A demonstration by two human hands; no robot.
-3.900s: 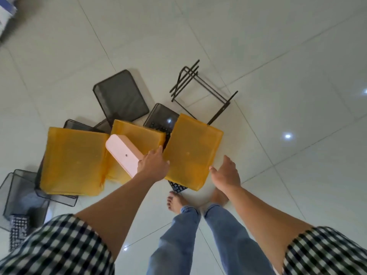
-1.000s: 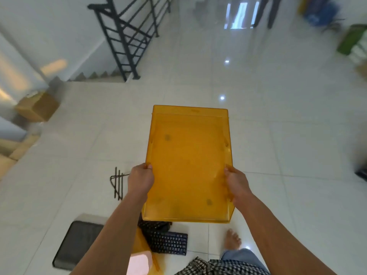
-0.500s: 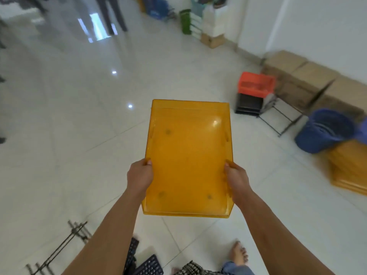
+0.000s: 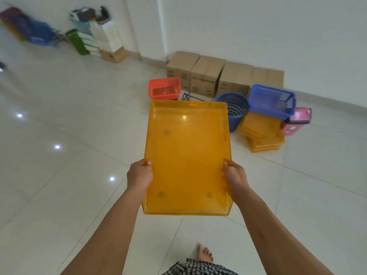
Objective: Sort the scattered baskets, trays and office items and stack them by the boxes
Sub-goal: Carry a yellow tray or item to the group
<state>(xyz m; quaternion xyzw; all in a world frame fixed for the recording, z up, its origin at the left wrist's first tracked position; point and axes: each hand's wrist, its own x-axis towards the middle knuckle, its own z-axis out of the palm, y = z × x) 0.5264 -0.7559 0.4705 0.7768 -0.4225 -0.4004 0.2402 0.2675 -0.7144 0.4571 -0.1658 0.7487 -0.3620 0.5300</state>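
The orange tray (image 4: 187, 155) is carried level and open side up, in front of the body and above the floor (image 4: 59, 175). The left grip (image 4: 139, 176) and right grip (image 4: 236, 178) each clasp one long rim near the rear end; the opposed holds keep the tray from tilting. A stack of matching trays (image 4: 262, 135) lies ahead by the cardboard boxes (image 4: 206, 76) and is the probable destination.
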